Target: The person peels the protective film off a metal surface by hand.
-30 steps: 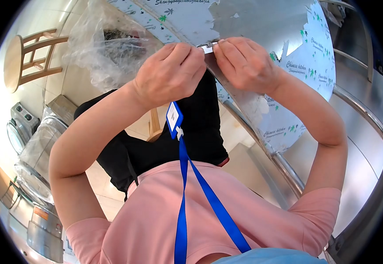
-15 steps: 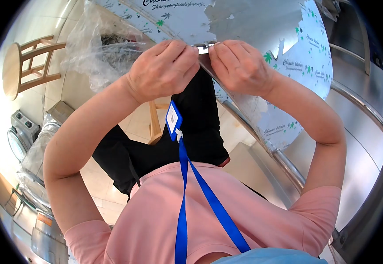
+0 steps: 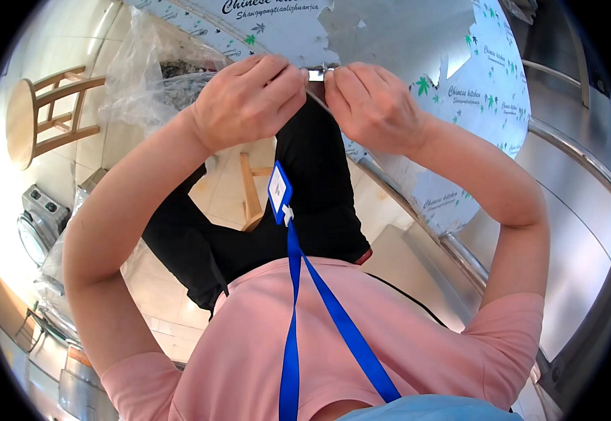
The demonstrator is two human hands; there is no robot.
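Note:
Both of my hands meet at the near edge of a metal table (image 3: 403, 42), whose surface is partly covered by torn printed protective film (image 3: 453, 133). My left hand (image 3: 249, 102) is closed in a pinch on the left end of a small shiny metal piece (image 3: 316, 74). On its right end, the fingers of my right hand (image 3: 379, 105) are pinched too. Only a short bright stretch shows between the fingertips, so its exact kind is not clear. A blue-edged badge (image 3: 279, 191) hangs below on a blue lanyard (image 3: 292, 281).
Beside my left hand lies a clear plastic bag (image 3: 133, 88) with grey, tangled-looking material (image 3: 179, 69). A wooden stool (image 3: 56, 119) stands at the left. Lower left is an appliance with knobs (image 3: 44, 207). Metal tube rails (image 3: 572, 158) run under the table.
My hands have shifted slightly left and up in view, still pinching the metal piece. The gap between the fingertips looks slightly wider. The view has tilted a little.

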